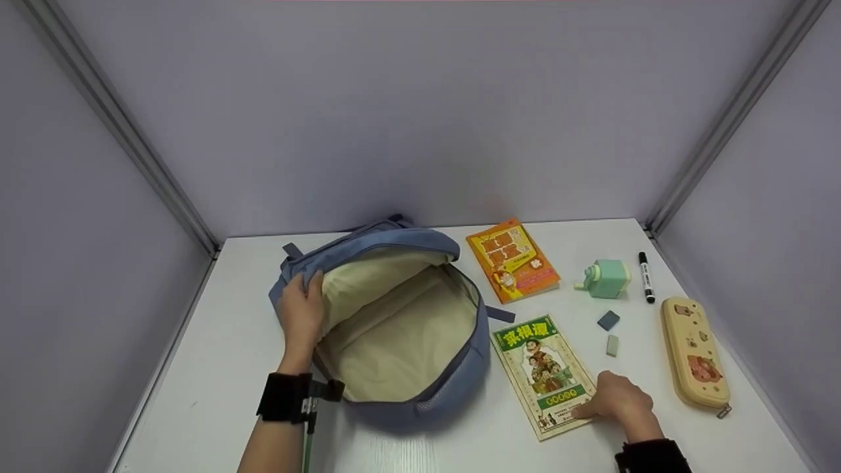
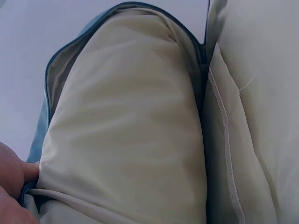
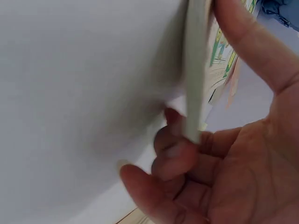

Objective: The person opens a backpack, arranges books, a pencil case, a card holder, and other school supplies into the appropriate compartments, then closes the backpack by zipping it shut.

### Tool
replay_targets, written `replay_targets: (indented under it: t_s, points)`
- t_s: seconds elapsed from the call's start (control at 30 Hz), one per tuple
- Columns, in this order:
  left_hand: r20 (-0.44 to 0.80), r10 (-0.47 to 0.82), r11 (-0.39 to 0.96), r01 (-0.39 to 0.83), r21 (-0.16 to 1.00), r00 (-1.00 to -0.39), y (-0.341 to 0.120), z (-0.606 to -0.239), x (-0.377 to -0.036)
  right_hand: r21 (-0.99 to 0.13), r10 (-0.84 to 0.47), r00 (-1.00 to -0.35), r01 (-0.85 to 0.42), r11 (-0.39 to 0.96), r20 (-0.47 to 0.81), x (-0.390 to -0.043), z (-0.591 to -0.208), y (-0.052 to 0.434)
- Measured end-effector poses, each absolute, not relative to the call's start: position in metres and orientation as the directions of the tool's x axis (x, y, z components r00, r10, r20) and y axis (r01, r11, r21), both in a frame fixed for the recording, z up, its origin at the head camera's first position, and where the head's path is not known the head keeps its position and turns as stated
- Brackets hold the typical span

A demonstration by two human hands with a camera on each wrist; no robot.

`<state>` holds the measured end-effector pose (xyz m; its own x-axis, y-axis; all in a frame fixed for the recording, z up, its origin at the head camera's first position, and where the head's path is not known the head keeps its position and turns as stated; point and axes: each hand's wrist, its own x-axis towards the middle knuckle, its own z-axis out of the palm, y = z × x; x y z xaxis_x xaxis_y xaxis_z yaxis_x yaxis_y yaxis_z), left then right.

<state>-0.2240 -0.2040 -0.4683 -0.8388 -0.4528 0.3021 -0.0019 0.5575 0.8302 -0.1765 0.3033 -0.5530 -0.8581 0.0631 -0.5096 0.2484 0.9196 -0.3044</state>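
A blue backpack lies unzipped on the table, its cream lining exposed. My left hand grips the edge of its front flap at the left; the left wrist view shows thumb and finger on the rim beside the pale lining. To the right of the bag is a green and cream comic book. My right hand holds this book at its lower right edge. In the right wrist view, the thumb lies on the cover and curled fingers reach beneath the book's edge.
An orange book lies behind the comic book. Farther right are a green pencil sharpener, a black and white marker, a dark eraser, a pale eraser and a yellow pencil case. Grey walls enclose the white table.
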Motion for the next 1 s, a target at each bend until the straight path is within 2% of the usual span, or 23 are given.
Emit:
replay_targets:
  t_s: [0.23, 0.33, 0.43, 0.57, 0.83, 1.0]
  points:
    - [0.309, -0.451, 0.548, 0.013, 0.836, -0.838, -0.202, -0.471, -0.225, -0.373, 0.018, -0.872, 0.229, 0.899, -0.489, -0.178, -0.552, 0.306]
    - [0.310, -0.448, 0.546, 0.017, 0.837, -0.839, -0.201, -0.473, -0.225, -0.485, 0.000, -0.876, 0.268, 0.833, -0.483, -0.179, -0.548, 0.309]
    - [0.312, -0.447, 0.550, 0.017, 0.835, -0.838, -0.200, -0.473, -0.224, -0.631, -0.019, -0.888, 0.311, 0.711, -0.459, -0.181, -0.538, 0.309]
    - [0.312, -0.448, 0.559, 0.009, 0.829, -0.838, -0.199, -0.474, -0.224, -0.745, -0.043, -0.921, 0.285, 0.603, -0.388, -0.184, -0.518, 0.307]
    - [0.334, -0.456, 0.569, 0.019, 0.822, -0.825, -0.196, -0.475, -0.221, -0.842, -0.138, -0.950, 0.173, 0.510, -0.279, -0.189, -0.476, 0.293]
    - [0.346, -0.450, 0.572, 0.032, 0.820, -0.823, -0.193, -0.475, -0.220, -0.869, -0.149, -0.962, 0.134, 0.477, -0.230, -0.191, -0.463, 0.283]
